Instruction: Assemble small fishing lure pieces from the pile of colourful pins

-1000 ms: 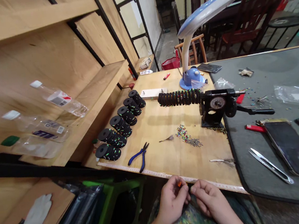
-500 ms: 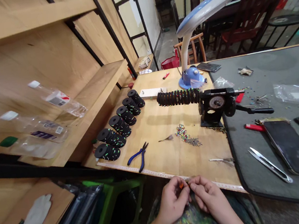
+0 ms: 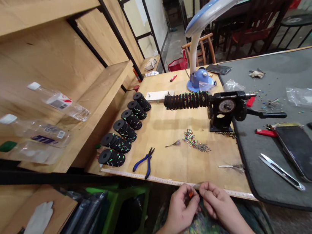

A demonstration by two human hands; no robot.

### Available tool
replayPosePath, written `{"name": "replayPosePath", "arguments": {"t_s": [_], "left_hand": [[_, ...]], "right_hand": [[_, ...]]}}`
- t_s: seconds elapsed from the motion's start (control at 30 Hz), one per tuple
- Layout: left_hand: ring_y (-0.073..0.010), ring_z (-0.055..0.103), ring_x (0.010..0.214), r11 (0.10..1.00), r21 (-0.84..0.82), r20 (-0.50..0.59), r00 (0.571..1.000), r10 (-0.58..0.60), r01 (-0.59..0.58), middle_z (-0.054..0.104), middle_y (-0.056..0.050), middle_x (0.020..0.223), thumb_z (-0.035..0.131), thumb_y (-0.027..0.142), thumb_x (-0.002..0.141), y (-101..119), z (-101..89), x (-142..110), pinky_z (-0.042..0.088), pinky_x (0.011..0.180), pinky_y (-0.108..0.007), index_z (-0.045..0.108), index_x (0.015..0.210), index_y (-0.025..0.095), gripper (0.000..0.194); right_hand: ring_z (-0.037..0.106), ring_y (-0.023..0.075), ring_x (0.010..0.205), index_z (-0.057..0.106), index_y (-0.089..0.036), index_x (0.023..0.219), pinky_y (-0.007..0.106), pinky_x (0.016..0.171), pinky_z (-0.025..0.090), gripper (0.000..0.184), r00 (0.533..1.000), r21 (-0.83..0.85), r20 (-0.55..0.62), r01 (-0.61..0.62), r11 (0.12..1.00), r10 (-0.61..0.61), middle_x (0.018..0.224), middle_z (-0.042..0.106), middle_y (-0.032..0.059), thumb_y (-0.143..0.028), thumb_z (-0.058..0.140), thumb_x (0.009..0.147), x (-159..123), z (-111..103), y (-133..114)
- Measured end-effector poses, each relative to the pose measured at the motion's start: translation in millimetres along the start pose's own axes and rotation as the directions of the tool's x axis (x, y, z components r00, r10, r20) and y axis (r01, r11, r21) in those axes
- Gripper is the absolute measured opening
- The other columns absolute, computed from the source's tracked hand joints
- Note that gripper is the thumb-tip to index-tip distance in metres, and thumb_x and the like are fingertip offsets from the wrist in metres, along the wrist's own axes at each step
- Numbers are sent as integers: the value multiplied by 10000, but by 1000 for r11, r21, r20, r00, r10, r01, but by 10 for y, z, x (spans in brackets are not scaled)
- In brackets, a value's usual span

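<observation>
My left hand point(image 3: 181, 210) is closed at the table's front edge, its fingers curled round a small orange piece point(image 3: 191, 194) whose kind I cannot make out. Close beside it, my right hand point(image 3: 219, 205) pinches thumb against fingers; whatever is between them is too small to tell. A narrow gap separates the fingertips. Beyond the hands lie a heap of small coloured beads point(image 3: 189, 137) with thin grey pieces point(image 3: 203, 147), and a wispy bundle of fibres point(image 3: 173, 144). Another pale bundle point(image 3: 231, 167) lies nearer, to the right. Blue-handled pliers point(image 3: 145, 163) rest on the left, jaws slightly apart.
Several black foam spools point(image 3: 123, 131) line the table's left side. A hand-crank winder point(image 3: 224, 110) carries a row of black discs point(image 3: 186, 100). Behind stands a blue-white lamp point(image 3: 199, 78). On the grey mat point(image 3: 267, 179) are tweezers point(image 3: 281, 171) and phones point(image 3: 307, 154).
My right hand has drawn slightly to the right, so the gap between the fingertips is a little wider. The left hand has barely moved, and the things on the table stay put.
</observation>
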State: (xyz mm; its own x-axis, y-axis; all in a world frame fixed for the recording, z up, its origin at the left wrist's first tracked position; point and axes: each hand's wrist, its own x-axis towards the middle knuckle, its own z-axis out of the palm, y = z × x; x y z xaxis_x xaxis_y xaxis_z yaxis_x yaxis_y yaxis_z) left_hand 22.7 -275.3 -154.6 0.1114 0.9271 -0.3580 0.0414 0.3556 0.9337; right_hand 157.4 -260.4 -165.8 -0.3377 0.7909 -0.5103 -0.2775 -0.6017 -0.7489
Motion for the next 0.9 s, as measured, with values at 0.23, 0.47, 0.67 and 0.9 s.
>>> {"name": "replayPosePath", "arguments": {"t_s": [0.23, 0.47, 0.67, 0.9], "left_hand": [[-91, 487, 473, 998, -61, 41, 999, -23, 26, 518, 41, 528, 609, 380, 812, 47, -9, -21, 397, 496, -203, 474, 752, 179, 250], [-81, 513, 474, 985, -170, 52, 998, -27, 36, 503, 70, 609, 713, 282, 692, 82, -3, -29, 421, 495, -202, 476, 809, 182, 283], [-100, 474, 423, 994, -68, 41, 996, -81, 84, 526, 42, 490, 577, 221, 724, 33, -10, -8, 384, 459, -211, 498, 716, 176, 92], [-77, 327, 472, 986, 165, -99, 994, 38, -21, 384, 75, 496, 610, 134, 682, 49, -7, -14, 280, 475, -197, 595, 644, 143, 42]], "right_hand": [[148, 38, 340, 494, -207, 748, 184, 348, 88, 480, 995, 55, -87, 60, 997, -55, 365, 292, -154, -639, 691, 679, 19, -47, 3], [155, 38, 363, 449, -223, 719, 181, 364, 98, 539, 993, 11, -85, 86, 996, -85, 410, 243, -162, -697, 688, 627, -4, -3, -39], [174, 49, 383, 453, -222, 728, 188, 371, 114, 524, 983, -75, -99, 145, 987, -152, 439, 247, -152, -712, 630, 677, -39, 5, -11], [251, 79, 455, 497, -203, 727, 202, 415, 185, 465, 971, -223, -72, 208, 953, -228, 519, 321, -107, -657, 589, 754, -62, 28, -4]]}}
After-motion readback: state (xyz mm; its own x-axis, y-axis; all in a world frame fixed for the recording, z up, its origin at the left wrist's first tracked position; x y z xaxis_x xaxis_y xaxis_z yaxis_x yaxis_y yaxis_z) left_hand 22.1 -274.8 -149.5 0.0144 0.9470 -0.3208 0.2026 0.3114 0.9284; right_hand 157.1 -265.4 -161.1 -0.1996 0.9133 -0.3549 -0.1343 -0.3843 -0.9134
